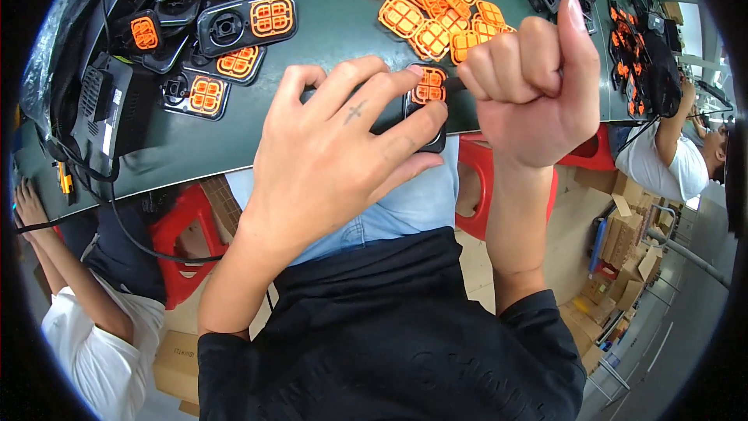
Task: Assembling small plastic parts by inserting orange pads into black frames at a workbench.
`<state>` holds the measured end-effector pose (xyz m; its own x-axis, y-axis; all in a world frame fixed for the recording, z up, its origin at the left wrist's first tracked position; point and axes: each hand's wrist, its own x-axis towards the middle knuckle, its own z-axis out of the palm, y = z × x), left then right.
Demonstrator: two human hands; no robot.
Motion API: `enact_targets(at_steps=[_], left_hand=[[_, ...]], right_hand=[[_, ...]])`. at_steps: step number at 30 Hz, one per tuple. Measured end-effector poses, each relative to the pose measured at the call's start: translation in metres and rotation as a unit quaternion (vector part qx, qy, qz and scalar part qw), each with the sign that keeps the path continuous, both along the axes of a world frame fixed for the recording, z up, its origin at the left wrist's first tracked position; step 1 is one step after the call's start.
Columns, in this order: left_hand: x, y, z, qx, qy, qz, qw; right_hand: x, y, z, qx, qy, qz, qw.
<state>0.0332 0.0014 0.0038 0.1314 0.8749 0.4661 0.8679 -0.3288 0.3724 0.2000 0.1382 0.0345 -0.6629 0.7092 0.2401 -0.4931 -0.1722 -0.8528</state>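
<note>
At the near edge of the green table, a black plastic housing (437, 137) with an orange four-part grid insert (428, 87) lies partly under my left hand (331, 144). The fingers of that hand bend around the housing and press on it, with the thumb along its near end. My right hand (534, 86) is a raised fist beside it, thumb pointing up. A short dark piece (458, 84) shows between this fist and the housing; the rest of it is hidden, so I cannot tell what it is.
Loose orange grid inserts (432, 8) are heaped beyond my hands. Black housings with orange inserts (248, 23) pile up at left, near a black box-shaped device (115, 105) with cables. Co-workers sit left and right; red stools (183, 238) and cardboard boxes (615, 242) stand below.
</note>
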Motion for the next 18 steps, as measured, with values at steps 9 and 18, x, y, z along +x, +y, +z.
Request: enact_targets(at_steps=[9, 18], left_hand=[[0.002, 0.000, 0.000, 0.008, -0.009, 0.003, 1.000], [0.001, -0.002, -0.001, 0.016, -0.002, 0.011, 1.000]], right_hand=[[-0.010, -0.020, 0.000, 0.054, -0.079, -0.111, 0.989], [0.005, -0.007, 0.009, 0.005, 0.027, -0.014, 1.000]])
